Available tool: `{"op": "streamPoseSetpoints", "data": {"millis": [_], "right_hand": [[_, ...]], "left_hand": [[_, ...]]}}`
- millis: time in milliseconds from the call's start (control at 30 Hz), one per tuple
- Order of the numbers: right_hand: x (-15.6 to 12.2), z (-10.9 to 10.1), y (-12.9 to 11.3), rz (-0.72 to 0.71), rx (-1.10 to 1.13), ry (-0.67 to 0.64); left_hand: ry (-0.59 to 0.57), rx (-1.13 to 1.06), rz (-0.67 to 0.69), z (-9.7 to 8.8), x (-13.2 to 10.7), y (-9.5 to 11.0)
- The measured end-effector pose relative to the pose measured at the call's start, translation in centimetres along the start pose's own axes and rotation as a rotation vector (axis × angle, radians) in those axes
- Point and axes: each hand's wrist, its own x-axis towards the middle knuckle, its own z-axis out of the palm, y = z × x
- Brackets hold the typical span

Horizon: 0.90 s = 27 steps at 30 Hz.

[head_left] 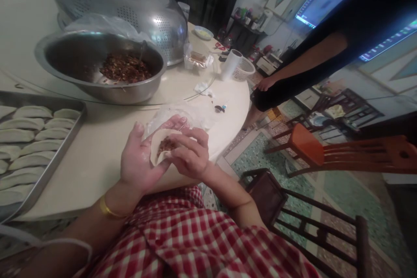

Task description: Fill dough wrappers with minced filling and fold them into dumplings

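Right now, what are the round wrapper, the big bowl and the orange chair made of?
The round wrapper looks like dough: pale, matte, with a bent edge. The big bowl looks like metal, perhaps steel: smooth, grey, with a dull shine. The orange chair seems wooden, with a slatted back and smooth finish; varnish or paint, I can't tell.

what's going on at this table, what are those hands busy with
The person's left hand holds a round dough wrapper with brown filling on it, and the right hand has its fingers at the wrapper. The wrapper is not yet closed. A steel bowl with more dark, chopped filling stands ahead, and folded dumplings lie in a metal tray at the left. Another person is beyond the table.
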Motion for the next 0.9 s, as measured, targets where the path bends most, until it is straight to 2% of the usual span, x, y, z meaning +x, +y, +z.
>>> {"op": "streamPoseSetpoints", "data": {"millis": [100,300,733,900], "right_hand": [[-0.1,0.2,-0.4,0.110,0.023,-0.014],[-0.1,0.3,-0.7,0.168,0.124,-0.029],[1.1,0.3,-1.3,0.370,0.010,0.045],[0.9,0.4,-1.2,0.457,-0.038,-0.025]], "left_hand": [[0.049,0.007,0.034,0.4,0.0,-0.2],[0.070,0.065,0.038,0.4,-0.1,-0.5],[0.035,0.208,0.084,0.1,-0.3,-0.6],[0.077,0.217,0.082,-0.1,-0.3,-0.6]]}}
